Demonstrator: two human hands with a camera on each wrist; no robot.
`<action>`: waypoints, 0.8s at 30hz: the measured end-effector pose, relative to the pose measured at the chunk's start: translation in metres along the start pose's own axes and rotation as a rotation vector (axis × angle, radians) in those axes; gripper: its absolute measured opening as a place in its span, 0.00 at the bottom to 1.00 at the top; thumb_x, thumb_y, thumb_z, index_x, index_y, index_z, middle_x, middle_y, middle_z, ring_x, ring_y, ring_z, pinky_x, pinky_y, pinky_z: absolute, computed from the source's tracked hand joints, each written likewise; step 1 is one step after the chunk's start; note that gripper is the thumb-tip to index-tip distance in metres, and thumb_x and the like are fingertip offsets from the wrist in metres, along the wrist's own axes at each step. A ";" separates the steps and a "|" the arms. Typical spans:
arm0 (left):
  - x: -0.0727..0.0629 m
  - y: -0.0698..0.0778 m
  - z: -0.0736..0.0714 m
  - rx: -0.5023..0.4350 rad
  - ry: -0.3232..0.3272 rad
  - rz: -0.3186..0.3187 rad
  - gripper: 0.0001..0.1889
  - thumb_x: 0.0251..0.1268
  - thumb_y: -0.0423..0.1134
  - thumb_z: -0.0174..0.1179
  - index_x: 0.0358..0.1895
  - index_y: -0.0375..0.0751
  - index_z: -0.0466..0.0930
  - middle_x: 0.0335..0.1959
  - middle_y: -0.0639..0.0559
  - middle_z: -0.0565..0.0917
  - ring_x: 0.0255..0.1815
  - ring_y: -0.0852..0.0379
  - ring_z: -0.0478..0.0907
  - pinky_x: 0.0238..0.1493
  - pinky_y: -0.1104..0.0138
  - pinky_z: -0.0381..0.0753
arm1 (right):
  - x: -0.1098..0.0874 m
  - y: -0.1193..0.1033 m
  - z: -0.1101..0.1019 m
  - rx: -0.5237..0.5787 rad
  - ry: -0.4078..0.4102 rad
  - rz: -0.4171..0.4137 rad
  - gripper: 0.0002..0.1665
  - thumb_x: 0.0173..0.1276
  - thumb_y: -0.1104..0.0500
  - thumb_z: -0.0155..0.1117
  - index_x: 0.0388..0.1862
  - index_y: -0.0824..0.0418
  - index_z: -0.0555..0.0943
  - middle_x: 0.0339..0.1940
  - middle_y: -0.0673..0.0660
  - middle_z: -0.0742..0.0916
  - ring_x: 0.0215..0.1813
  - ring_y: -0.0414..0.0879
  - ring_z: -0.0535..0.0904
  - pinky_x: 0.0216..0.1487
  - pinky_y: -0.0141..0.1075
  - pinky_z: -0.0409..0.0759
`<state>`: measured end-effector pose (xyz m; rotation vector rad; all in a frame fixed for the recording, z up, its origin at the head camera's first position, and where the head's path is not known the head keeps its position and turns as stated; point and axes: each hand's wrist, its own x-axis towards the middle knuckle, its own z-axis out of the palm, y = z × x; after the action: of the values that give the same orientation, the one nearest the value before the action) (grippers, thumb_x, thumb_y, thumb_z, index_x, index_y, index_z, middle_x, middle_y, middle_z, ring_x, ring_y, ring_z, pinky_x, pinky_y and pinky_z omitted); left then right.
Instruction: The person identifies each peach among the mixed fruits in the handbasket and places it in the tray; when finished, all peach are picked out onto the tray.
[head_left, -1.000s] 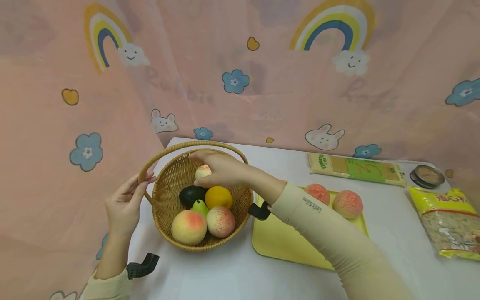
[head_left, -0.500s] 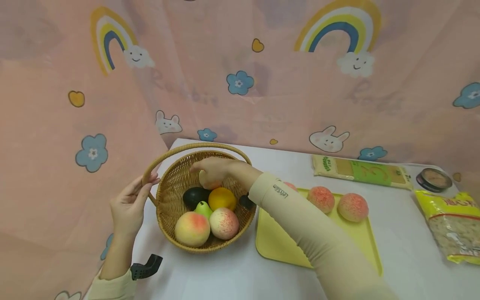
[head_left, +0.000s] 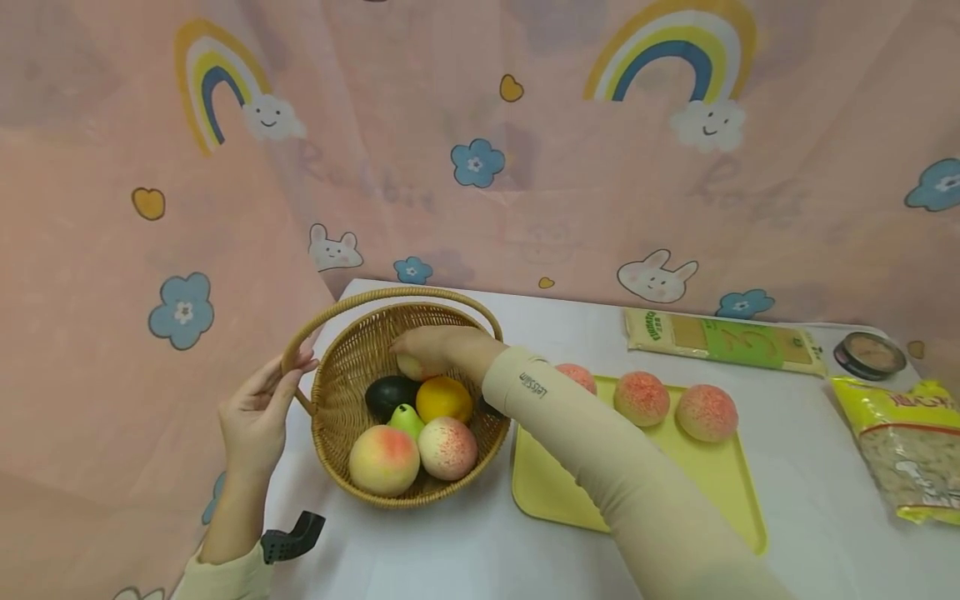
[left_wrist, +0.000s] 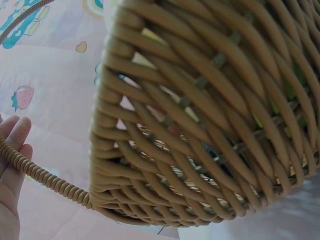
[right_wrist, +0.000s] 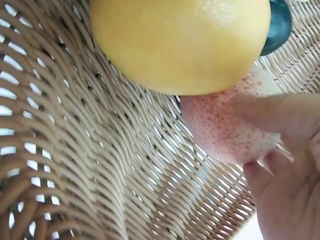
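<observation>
A round wicker basket (head_left: 341,358) stands on the white table. My left hand (head_left: 255,421) grips the left side of its looped handle (head_left: 390,292). Inside the basket's back part, my right hand (head_left: 442,346) holds a white-and-red speckled peach (right_wrist: 215,125) between thumb and fingers. That peach sits beside a yellow-orange fruit (head_left: 445,399) and behind a dark avocado-like fruit (head_left: 390,397). Toward the front lie a green pear (head_left: 406,420), a large yellow-pink peach (head_left: 384,461) and another speckled peach (head_left: 447,448).
Right of the basket is a yellow tray (head_left: 558,492) bearing three reddish peaches (head_left: 642,398), partly behind my right sleeve. Farther right are a long noodle packet (head_left: 723,342), a round dark-rimmed container (head_left: 870,355) and a yellow-topped bag (head_left: 907,450).
My right hand has carried the peach down and slightly right, deeper into the basket beside the yellow-orange fruit. My left hand keeps its hold on the handle.
</observation>
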<state>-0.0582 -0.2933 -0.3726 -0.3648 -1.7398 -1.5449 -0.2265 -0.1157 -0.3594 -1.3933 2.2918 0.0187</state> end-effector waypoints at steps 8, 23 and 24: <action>0.000 0.002 0.002 -0.004 -0.005 0.005 0.15 0.58 0.12 0.51 0.49 0.13 0.74 0.43 0.45 0.87 0.43 0.58 0.85 0.51 0.72 0.81 | 0.003 0.001 0.006 -0.182 -0.010 0.054 0.34 0.70 0.61 0.55 0.74 0.49 0.60 0.76 0.53 0.61 0.76 0.51 0.56 0.74 0.44 0.61; -0.001 0.000 0.000 -0.048 -0.008 0.004 0.14 0.59 0.12 0.50 0.49 0.13 0.74 0.43 0.45 0.87 0.44 0.57 0.85 0.52 0.71 0.81 | 0.000 0.008 0.000 -0.005 0.159 0.081 0.32 0.64 0.52 0.63 0.65 0.51 0.63 0.65 0.55 0.71 0.65 0.48 0.69 0.67 0.40 0.71; -0.001 0.000 0.000 -0.045 -0.009 0.004 0.14 0.59 0.12 0.50 0.49 0.13 0.74 0.43 0.45 0.87 0.44 0.57 0.85 0.52 0.71 0.81 | -0.001 0.008 -0.001 0.026 0.180 0.068 0.33 0.64 0.50 0.64 0.65 0.51 0.63 0.64 0.55 0.71 0.64 0.48 0.70 0.65 0.39 0.72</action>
<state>-0.0575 -0.2928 -0.3737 -0.3978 -1.7125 -1.5836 -0.2334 -0.1118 -0.3597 -1.3524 2.4758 -0.1196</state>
